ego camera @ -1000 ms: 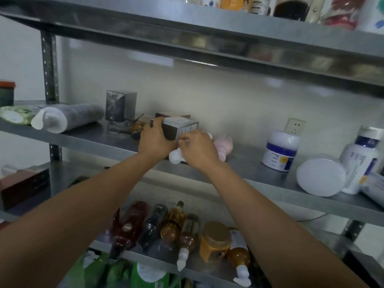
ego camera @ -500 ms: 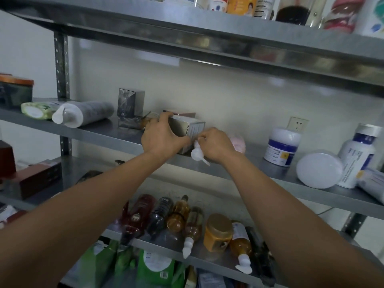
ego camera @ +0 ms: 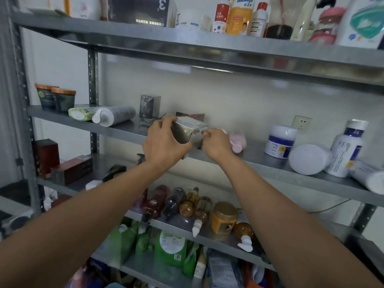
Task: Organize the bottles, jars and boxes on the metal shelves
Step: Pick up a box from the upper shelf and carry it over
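Metal shelf point(ego camera: 259, 163), left hand point(ego camera: 164, 146) gripping silver box point(ego camera: 185, 133), right hand point(ego camera: 216, 144) pinching its corner

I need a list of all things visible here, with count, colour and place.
silver box: one, silver, middle shelf
pink bottle: one, pink, lying, middle shelf
white jars: two, white, middle shelf right
white bottle: one, blue label, far right
tubes: two, grey and green, lying left
dark jars: two, copper lids, far left
orange bottle: one, orange, top shelf
pump bottles: several, amber and dark, lower shelf
orange jar: one, gold lid, lower shelf
green pouches: several, bottom shelf
metal shelves: one rack, grey
left hand: one, grips the silver box
right hand: one, fingers curled beside the box
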